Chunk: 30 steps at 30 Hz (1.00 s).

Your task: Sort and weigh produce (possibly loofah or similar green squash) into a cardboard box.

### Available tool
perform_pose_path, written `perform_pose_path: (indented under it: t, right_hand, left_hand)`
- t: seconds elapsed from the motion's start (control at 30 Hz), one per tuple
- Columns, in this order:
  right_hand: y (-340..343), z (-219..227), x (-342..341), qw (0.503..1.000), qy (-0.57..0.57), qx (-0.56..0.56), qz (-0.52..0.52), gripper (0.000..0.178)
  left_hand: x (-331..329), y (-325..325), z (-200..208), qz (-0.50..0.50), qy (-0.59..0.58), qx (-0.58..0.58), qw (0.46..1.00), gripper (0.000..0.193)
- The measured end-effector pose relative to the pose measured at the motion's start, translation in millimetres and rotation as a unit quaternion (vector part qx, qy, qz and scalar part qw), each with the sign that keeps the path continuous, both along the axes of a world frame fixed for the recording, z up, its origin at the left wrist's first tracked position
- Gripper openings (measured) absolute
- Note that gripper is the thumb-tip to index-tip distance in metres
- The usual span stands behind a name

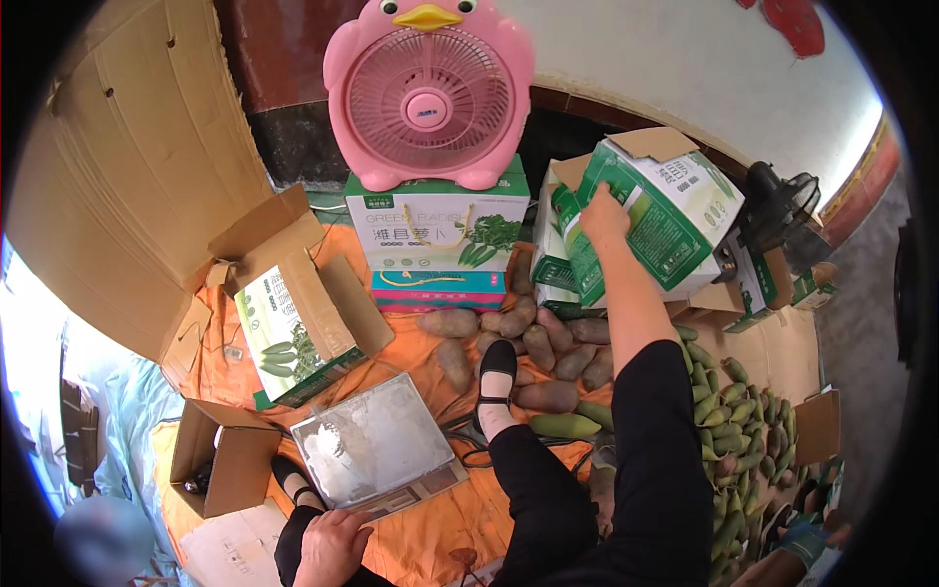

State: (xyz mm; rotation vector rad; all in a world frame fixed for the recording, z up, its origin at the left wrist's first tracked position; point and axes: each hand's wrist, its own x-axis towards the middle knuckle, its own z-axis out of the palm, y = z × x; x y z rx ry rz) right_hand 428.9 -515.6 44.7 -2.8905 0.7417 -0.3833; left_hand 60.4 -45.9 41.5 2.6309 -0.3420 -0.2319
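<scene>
Over orange sheeting (533,481), the right hand (604,215) grips a carton (675,220), left hand (331,548) loosely curled.

smooth cardboard carton (667,233); glossy plastic fan (426,111)

Printed lettering (416,235) on white-and-green middle carton (377,254), left carton (293,342) and tilted right carton (675,235)

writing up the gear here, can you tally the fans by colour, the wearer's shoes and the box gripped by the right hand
Pink fan: 1
Black fan: 1
Wearer's black shoes: 2
Box gripped by the right hand: 1
Total: 5
</scene>
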Motion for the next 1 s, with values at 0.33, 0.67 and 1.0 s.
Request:
perform_pose_path:
  t: [0.33,0.67,1.0]
  right_hand:
    - [-34,26,-150,0.917,-0.313,0.229,0.091,0.040]
    - [62,179,-368,0.783,-0.419,0.431,0.158,0.023]
    - [133,138,-405,0.658,-0.325,0.630,0.254,0.020]
  left_hand:
    - [-30,14,-7,-0.032,-0.053,-0.008,0.998,0.014]
    - [-54,31,-5,0.016,-0.098,-0.062,0.993,0.014]
    - [-56,70,-7,0.287,-0.125,-0.523,0.793,0.019]
